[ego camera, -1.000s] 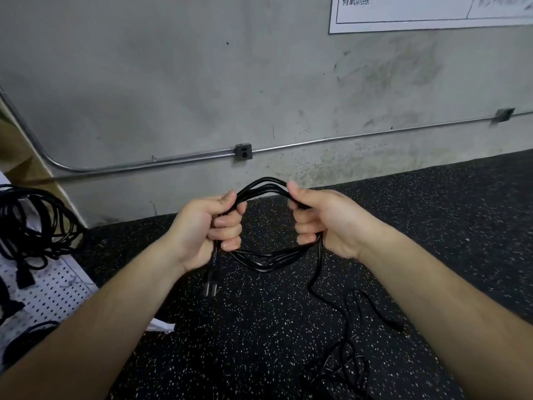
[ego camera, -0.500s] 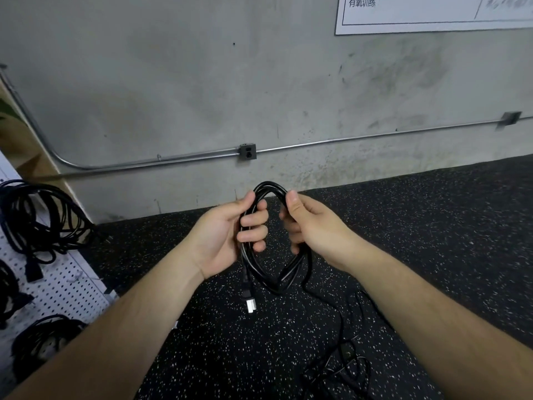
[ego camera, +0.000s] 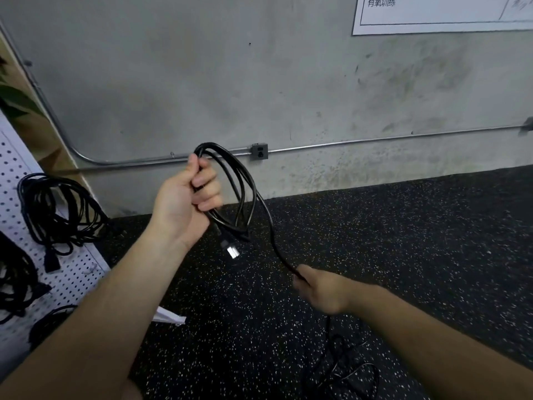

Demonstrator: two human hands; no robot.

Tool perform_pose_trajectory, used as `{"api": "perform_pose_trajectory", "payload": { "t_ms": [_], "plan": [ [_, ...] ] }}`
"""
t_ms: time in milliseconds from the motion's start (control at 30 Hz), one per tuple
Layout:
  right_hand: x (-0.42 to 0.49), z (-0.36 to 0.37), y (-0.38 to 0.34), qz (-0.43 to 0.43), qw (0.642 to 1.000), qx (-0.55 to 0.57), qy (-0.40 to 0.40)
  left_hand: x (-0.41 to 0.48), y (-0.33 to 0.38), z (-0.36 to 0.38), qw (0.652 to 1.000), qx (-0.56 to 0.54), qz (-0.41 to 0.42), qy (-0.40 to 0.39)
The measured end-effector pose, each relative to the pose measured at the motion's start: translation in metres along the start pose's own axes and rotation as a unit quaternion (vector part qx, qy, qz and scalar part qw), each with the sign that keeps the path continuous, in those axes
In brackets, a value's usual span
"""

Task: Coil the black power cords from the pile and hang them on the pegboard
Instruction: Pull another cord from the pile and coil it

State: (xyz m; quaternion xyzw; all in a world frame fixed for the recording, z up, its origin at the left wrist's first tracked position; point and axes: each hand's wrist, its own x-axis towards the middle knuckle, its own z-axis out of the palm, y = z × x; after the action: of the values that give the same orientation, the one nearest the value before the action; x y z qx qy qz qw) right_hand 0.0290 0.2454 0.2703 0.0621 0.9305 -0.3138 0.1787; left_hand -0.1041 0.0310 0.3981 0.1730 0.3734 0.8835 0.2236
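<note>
One black power cord [ego camera: 230,228] hung in several loops from the left hand [ego camera: 184,203], whose fingers were curled tight round it; the right hand [ego camera: 323,290], lower down, gripped its trailing strand; a loose cord pile [ego camera: 346,368] lay on the black speckled rubber floor [ego camera: 403,241]; three black coils [ego camera: 57,212] hung on the white perforated pegboard [ego camera: 83,272], beside the grey concrete wall [ego camera: 202,82].

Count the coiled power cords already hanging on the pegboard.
3. One large coil hangs highest on the pegboard; a second coil sits below it at the left frame edge; a third coil is lowest, partly hidden by the forearm. More may hang out of frame.
</note>
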Motion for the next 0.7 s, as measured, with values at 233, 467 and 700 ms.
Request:
{"api": "perform_pose_trajectory", "payload": {
  "t_ms": [233,467,700],
  "plan": [
    [-0.015,-0.015,-0.031,-0.041,0.988,-0.139,0.05,0.008,-0.005,-0.012,0.991,0.102,0.063,0.058],
    [-0.042,-0.032,-0.063,-0.155,0.963,-0.154,0.156,0.004,-0.023,-0.012,0.947,0.318,0.052,-0.018],
    [-0.05,-0.042,-0.072,-0.167,0.952,-0.039,0.254,-0.016,-0.046,-0.001,0.826,0.553,0.003,-0.112]
  ]
}}
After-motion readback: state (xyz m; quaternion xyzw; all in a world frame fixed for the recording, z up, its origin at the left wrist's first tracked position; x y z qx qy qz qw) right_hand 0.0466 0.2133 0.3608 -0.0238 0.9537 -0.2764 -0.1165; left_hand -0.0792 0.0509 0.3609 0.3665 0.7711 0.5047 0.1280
